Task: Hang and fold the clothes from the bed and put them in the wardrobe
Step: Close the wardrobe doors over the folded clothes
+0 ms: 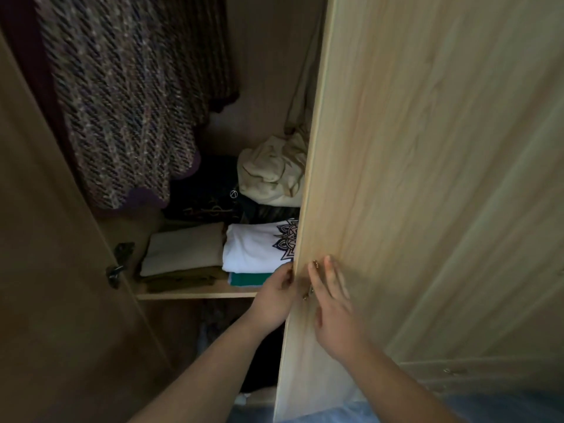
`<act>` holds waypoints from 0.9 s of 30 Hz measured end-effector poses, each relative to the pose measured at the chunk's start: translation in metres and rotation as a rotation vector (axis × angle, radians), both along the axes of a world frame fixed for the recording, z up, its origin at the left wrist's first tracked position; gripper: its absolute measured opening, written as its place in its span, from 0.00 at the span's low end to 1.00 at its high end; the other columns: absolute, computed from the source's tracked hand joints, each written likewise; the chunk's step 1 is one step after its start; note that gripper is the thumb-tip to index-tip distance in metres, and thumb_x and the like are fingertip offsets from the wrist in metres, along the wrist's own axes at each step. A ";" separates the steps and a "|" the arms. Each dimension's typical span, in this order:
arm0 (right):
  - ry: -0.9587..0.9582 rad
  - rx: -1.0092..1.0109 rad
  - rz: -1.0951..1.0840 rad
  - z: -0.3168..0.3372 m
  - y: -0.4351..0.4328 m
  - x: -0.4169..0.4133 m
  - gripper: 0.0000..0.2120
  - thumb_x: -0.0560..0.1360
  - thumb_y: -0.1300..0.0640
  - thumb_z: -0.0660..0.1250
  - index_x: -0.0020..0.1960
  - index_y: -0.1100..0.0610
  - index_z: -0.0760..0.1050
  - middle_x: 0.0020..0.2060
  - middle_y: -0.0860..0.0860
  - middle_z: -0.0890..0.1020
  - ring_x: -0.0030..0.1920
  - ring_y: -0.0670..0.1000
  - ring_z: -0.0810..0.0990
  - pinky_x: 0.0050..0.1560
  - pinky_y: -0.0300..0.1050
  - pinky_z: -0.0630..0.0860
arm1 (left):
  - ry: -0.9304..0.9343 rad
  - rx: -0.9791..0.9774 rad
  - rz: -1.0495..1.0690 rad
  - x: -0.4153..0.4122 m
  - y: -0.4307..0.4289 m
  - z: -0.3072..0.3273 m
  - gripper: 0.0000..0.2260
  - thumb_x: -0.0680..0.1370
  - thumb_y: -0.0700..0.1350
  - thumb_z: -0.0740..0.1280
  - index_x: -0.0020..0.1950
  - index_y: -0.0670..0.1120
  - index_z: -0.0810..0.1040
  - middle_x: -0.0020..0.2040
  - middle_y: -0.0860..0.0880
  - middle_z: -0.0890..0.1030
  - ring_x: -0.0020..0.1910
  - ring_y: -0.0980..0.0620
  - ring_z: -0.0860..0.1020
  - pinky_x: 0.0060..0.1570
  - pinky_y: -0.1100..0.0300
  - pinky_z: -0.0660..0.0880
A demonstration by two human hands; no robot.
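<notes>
Wardrobe (268,71): pale door (396,148) partly covers the inside; other door (45,270) stands wide open at the picture's left edge.
Left hand (273,297): fingers curled round the pale door's edge.
Right hand (332,312): flat on the pale door's face just beside the edge, fingers straight, slightly spread; blurred.
Shelf (195,295): folded white shirt (256,248) with a dark print lies on a teal piece (247,279), next to a folded beige piece (186,251) on an olive one (183,279).
Further back: dark clothes (207,190); crumpled cream bundle (271,172) on top, partly hidden by the pale door.
Hanging: knitted patterned garment (122,102), above the shelf.
</notes>
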State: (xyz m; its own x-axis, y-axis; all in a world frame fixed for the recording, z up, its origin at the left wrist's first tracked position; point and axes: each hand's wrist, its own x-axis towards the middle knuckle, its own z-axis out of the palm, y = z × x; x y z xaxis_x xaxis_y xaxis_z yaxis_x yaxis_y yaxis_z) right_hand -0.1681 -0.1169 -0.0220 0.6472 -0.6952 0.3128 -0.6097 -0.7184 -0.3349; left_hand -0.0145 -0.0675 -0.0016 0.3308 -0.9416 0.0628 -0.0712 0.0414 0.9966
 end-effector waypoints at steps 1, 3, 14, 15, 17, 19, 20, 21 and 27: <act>0.017 -0.004 -0.005 0.000 -0.007 0.005 0.45 0.70 0.64 0.59 0.81 0.45 0.43 0.80 0.47 0.40 0.80 0.52 0.42 0.75 0.51 0.58 | -0.017 -0.003 0.005 0.003 -0.007 -0.002 0.12 0.81 0.44 0.68 0.64 0.49 0.79 0.58 0.48 0.84 0.60 0.48 0.81 0.64 0.45 0.75; 0.061 -0.015 -0.014 -0.001 -0.019 0.013 0.48 0.68 0.66 0.63 0.81 0.47 0.44 0.80 0.48 0.41 0.80 0.53 0.42 0.75 0.50 0.58 | -0.060 -0.008 0.007 0.010 -0.021 -0.003 0.14 0.81 0.48 0.67 0.67 0.53 0.77 0.60 0.51 0.83 0.62 0.51 0.80 0.65 0.45 0.74; 0.176 -0.122 0.060 0.001 -0.045 0.020 0.49 0.64 0.60 0.66 0.81 0.57 0.47 0.80 0.59 0.48 0.79 0.61 0.46 0.73 0.62 0.63 | -0.089 0.059 0.117 0.008 -0.034 0.009 0.19 0.82 0.35 0.60 0.70 0.51 0.75 0.64 0.54 0.81 0.65 0.55 0.77 0.65 0.58 0.73; 0.157 -0.119 0.079 0.004 -0.043 0.020 0.49 0.64 0.60 0.68 0.81 0.57 0.50 0.79 0.60 0.50 0.79 0.62 0.48 0.72 0.61 0.64 | -0.120 0.088 0.118 0.007 -0.026 0.011 0.22 0.81 0.32 0.59 0.69 0.51 0.75 0.62 0.55 0.82 0.64 0.58 0.78 0.62 0.64 0.73; 0.133 -0.087 0.117 0.007 -0.037 0.019 0.47 0.65 0.58 0.70 0.80 0.55 0.53 0.79 0.60 0.50 0.79 0.62 0.51 0.73 0.59 0.65 | -0.184 0.164 0.190 0.007 -0.006 0.007 0.23 0.81 0.32 0.59 0.67 0.57 0.74 0.61 0.60 0.80 0.62 0.62 0.78 0.60 0.70 0.70; 0.132 -0.051 0.157 0.007 -0.029 0.022 0.43 0.67 0.57 0.69 0.79 0.54 0.57 0.79 0.61 0.53 0.78 0.62 0.53 0.72 0.60 0.66 | -0.286 0.273 0.288 0.011 0.022 -0.006 0.21 0.82 0.39 0.61 0.71 0.58 0.72 0.65 0.57 0.78 0.64 0.57 0.77 0.63 0.66 0.70; 0.134 -0.048 0.191 0.006 -0.023 0.025 0.40 0.66 0.57 0.70 0.77 0.54 0.61 0.78 0.62 0.57 0.78 0.64 0.54 0.72 0.62 0.65 | -0.328 0.345 0.328 0.013 0.040 -0.012 0.21 0.82 0.41 0.60 0.72 0.57 0.71 0.66 0.56 0.77 0.63 0.57 0.77 0.64 0.63 0.72; 0.128 -0.042 0.239 0.003 -0.015 0.030 0.38 0.66 0.57 0.70 0.75 0.56 0.65 0.76 0.62 0.62 0.77 0.65 0.57 0.72 0.63 0.64 | -0.363 0.415 0.358 0.013 0.062 -0.014 0.21 0.82 0.42 0.60 0.74 0.57 0.70 0.67 0.56 0.77 0.62 0.58 0.77 0.64 0.63 0.72; 0.097 0.247 0.613 0.001 0.077 0.067 0.27 0.77 0.51 0.65 0.75 0.48 0.65 0.74 0.47 0.67 0.75 0.50 0.65 0.72 0.47 0.67 | -0.430 0.632 0.537 -0.010 0.208 -0.006 0.21 0.75 0.54 0.62 0.69 0.60 0.72 0.60 0.59 0.81 0.57 0.58 0.79 0.59 0.60 0.75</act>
State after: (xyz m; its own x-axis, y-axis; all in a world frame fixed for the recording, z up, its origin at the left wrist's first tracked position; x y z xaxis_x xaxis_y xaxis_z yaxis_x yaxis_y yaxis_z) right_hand -0.1007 -0.0400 -0.0205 0.9652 -0.2363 0.1119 -0.1513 -0.8540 -0.4978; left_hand -0.0250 0.1405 -0.0078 0.7991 -0.5702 -0.1907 -0.2917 -0.6451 0.7063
